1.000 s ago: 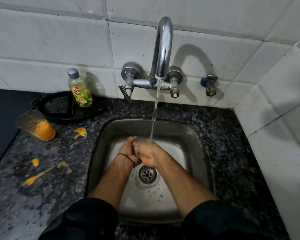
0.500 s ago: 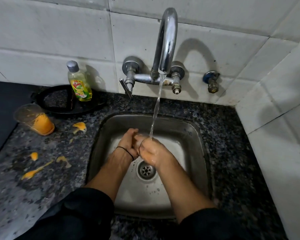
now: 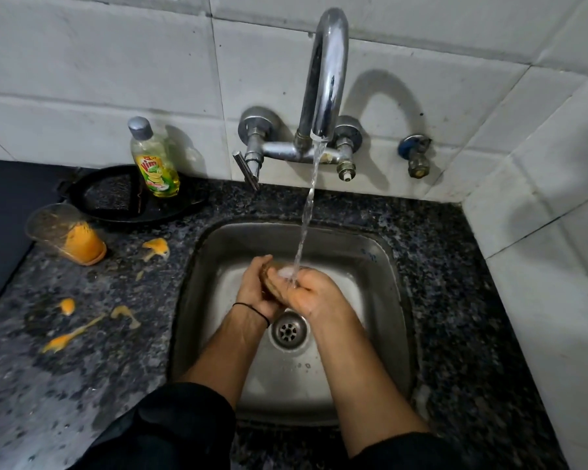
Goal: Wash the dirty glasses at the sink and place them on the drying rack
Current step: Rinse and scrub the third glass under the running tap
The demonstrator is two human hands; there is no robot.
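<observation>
A clear glass (image 3: 281, 273) sits between my two hands over the steel sink (image 3: 381, 266), mostly hidden by my fingers. Water from the tap (image 3: 327, 79) falls onto its rim. My left hand (image 3: 253, 293) wraps its left side. My right hand (image 3: 314, 295) curls round its right side. A second glass (image 3: 65, 236), smeared with orange residue, lies tipped on its side on the granite counter (image 3: 92, 385) at the far left.
Orange spills (image 3: 155, 247) dot the counter left of the sink. A dish soap bottle (image 3: 154, 164) stands on a black round tray (image 3: 116, 206) against the tiled wall. The drain (image 3: 288, 330) lies just below my hands. A tiled side wall closes the right.
Both hands stay together under the running water and have shifted slightly round the glass. The tipped glass on the counter has not moved.
</observation>
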